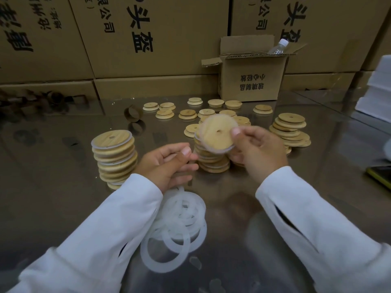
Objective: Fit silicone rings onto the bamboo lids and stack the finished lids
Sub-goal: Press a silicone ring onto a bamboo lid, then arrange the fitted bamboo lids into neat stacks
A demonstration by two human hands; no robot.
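My right hand [258, 151] pinches a round bamboo lid [218, 134] with a translucent silicone ring around its rim, held up above the table and blurred. My left hand [169, 163] grips a bunch of white silicone rings [179, 225] that hang down from it onto the table. A tall stack of ringed lids [115, 157] stands left of my left hand. Another stack of lids [211, 161] sits just behind and below the held lid. Bare lids [188, 114] lie scattered further back.
A leaning pile of bamboo lids [291, 130] stands at the right. An open cardboard box [251, 81] holding a plastic bottle [279, 46] sits at the back, with large cartons [148, 39] behind. A yellow-edged phone [380, 176] lies at the right edge. The tabletop [53, 187] is shiny metal.
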